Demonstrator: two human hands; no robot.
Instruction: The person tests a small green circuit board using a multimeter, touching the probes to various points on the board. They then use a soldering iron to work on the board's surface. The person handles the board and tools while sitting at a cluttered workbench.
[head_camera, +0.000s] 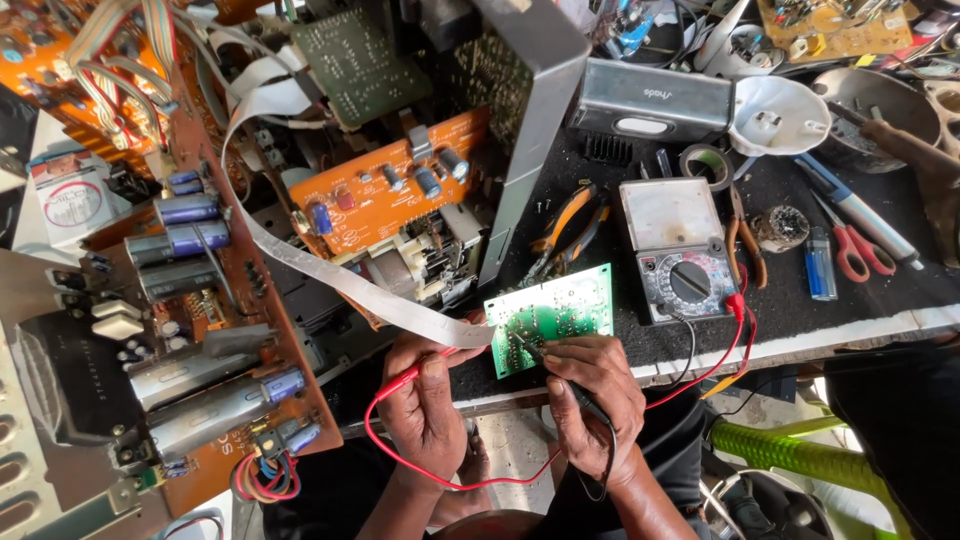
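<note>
A small green circuit board (560, 305) lies at the front edge of the black workbench. My left hand (425, 405) pinches a red test probe (412, 375) whose tip points at the board's left side. My right hand (592, 395) grips a black test probe (545, 358) pressed onto the board's lower edge. Red and black leads run from both probes to an analogue multimeter (680, 250) just right of the board. A grey ribbon cable (330, 275) ends at the green board's left edge.
An opened amplifier chassis with orange circuit boards (390, 195) and large capacitors (190, 240) fills the left. Orange-handled pliers (565, 235), small cutters (745, 245), red scissors (855, 245), a blue lighter (820, 265), a tape roll (708, 165) and a white bowl (780, 115) lie behind.
</note>
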